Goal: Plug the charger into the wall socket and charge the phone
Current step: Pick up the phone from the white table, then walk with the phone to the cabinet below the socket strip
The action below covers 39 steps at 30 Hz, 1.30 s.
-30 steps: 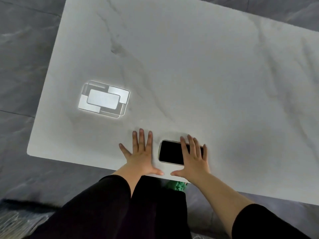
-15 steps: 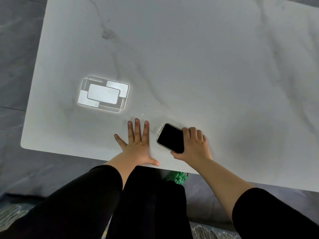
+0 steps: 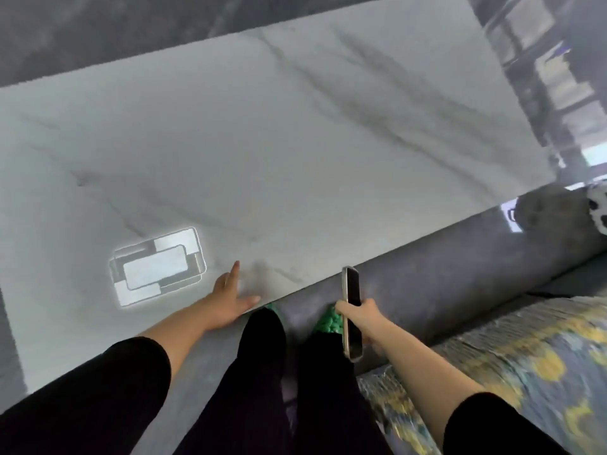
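My right hand [image 3: 359, 315] grips a dark-screened phone [image 3: 351, 310] with a pale edge. It holds the phone on edge, off the table, over the floor in front of the table's near rim. My left hand [image 3: 230, 298] lies flat on the white marble table [image 3: 295, 159] near that rim, fingers spread, holding nothing. No charger or wall socket is visible.
A bright reflection of a ceiling lamp [image 3: 157, 267] shines on the tabletop left of my left hand. My legs in black trousers and green slippers [image 3: 326, 323] stand below. A patterned blue-and-yellow rug [image 3: 509, 362] lies at the right, with blurred furniture at the far right.
My right hand has lifted the phone off the table and drawn it back past the table's edge, turning it on edge. The view has swung to the right. My left hand stays on the table.
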Tool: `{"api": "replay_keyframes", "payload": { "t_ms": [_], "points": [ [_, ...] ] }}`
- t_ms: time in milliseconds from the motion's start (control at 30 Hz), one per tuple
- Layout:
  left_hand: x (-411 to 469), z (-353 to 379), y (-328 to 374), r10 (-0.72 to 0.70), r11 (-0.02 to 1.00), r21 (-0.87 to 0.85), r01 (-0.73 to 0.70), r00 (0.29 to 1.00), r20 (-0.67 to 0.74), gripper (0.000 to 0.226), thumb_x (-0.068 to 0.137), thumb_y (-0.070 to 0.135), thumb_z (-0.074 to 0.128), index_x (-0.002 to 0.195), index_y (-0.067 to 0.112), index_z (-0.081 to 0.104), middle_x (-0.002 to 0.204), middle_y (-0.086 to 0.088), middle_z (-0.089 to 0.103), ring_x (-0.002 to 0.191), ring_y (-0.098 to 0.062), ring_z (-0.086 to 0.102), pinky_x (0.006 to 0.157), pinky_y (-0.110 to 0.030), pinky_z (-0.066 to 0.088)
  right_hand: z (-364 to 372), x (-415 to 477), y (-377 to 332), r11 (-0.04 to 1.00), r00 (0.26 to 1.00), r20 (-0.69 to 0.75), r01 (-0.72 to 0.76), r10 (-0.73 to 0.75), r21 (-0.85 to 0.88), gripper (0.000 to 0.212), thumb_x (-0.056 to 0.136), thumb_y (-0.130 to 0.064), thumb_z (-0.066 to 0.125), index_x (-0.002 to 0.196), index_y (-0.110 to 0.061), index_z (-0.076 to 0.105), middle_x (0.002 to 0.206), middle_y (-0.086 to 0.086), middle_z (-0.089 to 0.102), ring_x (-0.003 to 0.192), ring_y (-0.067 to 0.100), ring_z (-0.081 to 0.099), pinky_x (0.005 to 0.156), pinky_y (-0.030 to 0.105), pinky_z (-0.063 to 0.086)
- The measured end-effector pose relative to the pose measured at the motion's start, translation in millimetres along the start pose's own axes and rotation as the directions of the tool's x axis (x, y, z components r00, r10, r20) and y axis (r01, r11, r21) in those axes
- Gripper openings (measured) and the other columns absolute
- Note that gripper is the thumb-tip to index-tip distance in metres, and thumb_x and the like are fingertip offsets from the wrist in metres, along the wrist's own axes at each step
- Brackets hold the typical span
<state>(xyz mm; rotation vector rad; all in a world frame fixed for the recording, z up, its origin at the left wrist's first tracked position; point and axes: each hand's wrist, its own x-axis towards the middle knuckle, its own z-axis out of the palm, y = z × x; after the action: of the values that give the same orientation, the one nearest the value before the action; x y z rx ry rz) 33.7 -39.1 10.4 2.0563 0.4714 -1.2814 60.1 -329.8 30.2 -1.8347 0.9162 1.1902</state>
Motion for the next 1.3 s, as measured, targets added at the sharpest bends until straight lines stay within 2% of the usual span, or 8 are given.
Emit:
{"api": "replay_keyframes", "payload": {
  "t_ms": [133,200,400,667,733,833,1000,1300],
  "points": [
    [-22,36,55,0.057,0.998,0.001,-0.057,0.998,0.029,0.088,0.090,0.051,0.052,0.153,0.023,-0.003,0.155,-0.018,0.026,0.143,-0.026,0.030,0.116,-0.036,0.026,-49,-30,71,0.974,0.994,-0.072,-0.062,0.080,0.219,0.073,0.073,-0.041,0.074,0.124,-0.005,0.036,0.098,0.008,0.055,0.083,0.022,0.058,0.070,0.037,0.051],
    [-32,52,85,0.086,0.994,0.056,-0.089,0.995,0.059,0.072,0.092,0.044,0.052,0.150,0.016,0.021,0.138,-0.014,0.052,0.128,-0.025,0.050,0.100,-0.029,0.037,-72,-46,110,0.945,0.984,-0.115,-0.092,0.134,0.315,0.077,0.075,-0.045,0.075,0.127,-0.003,0.037,0.113,0.016,0.057,0.098,0.030,0.061,0.080,0.040,0.052],
    [-56,105,176,0.184,0.933,0.309,-0.183,0.983,0.026,0.035,0.093,0.029,0.055,0.122,0.008,0.060,0.124,-0.012,0.065,0.113,-0.023,0.061,0.094,-0.026,0.043,-126,-85,231,0.800,0.966,-0.043,-0.186,0.256,0.571,0.064,0.077,-0.053,0.070,0.113,-0.006,0.045,0.088,0.009,0.057,0.072,0.022,0.060,0.054,0.028,0.047],
    [-59,188,283,0.200,0.960,0.187,-0.207,0.978,0.058,0.028,0.097,0.018,0.050,0.113,-0.001,0.062,0.096,-0.012,0.066,0.067,-0.015,0.056,0.055,-0.022,0.039,-166,-73,315,0.549,0.958,0.097,-0.235,0.268,0.802,0.035,0.090,-0.049,0.055,0.100,-0.017,0.064,0.100,0.009,0.056,0.088,0.026,0.054,0.066,0.030,0.041],
    [-53,201,310,0.190,0.964,0.174,-0.201,0.979,0.076,0.028,0.097,0.018,0.048,0.114,0.000,0.061,0.097,-0.012,0.065,0.065,-0.013,0.056,0.055,-0.021,0.038,-186,-64,313,0.508,0.959,0.116,-0.237,0.258,0.828,0.044,0.090,-0.054,0.051,0.111,-0.016,0.060,0.100,0.008,0.058,0.088,0.024,0.058,0.069,0.030,0.043],
    [-38,212,355,0.166,0.971,0.157,-0.178,0.982,0.090,0.027,0.098,0.019,0.048,0.115,0.002,0.060,0.098,-0.012,0.064,0.067,-0.014,0.057,0.055,-0.021,0.040,-233,-48,297,0.552,0.964,0.105,-0.227,0.244,0.802,0.058,0.083,-0.063,0.051,0.120,-0.019,0.051,0.128,0.012,0.052,0.108,0.029,0.056,0.082,0.037,0.045],
    [0,215,448,0.168,0.955,0.224,-0.196,0.976,0.138,0.028,0.098,0.021,0.047,0.113,0.003,0.061,0.099,-0.012,0.065,0.079,-0.020,0.059,0.052,-0.019,0.039,-331,-15,256,0.577,0.985,0.000,-0.102,0.174,0.810,0.090,0.059,-0.071,0.060,0.122,-0.008,0.048,0.088,0.006,0.050,0.066,0.022,0.049,0.052,0.028,0.037],
    [62,212,646,0.147,0.932,0.292,-0.217,0.958,0.245,0.016,0.097,0.014,0.046,0.098,0.003,0.057,0.077,-0.007,0.057,0.060,-0.014,0.052,0.041,-0.014,0.037,-499,26,212,0.549,0.963,-0.037,-0.122,0.268,0.827,0.070,0.066,-0.067,0.064,0.101,-0.008,0.054,0.088,0.012,0.056,0.069,0.026,0.054,0.055,0.028,0.038]
  ]
}}
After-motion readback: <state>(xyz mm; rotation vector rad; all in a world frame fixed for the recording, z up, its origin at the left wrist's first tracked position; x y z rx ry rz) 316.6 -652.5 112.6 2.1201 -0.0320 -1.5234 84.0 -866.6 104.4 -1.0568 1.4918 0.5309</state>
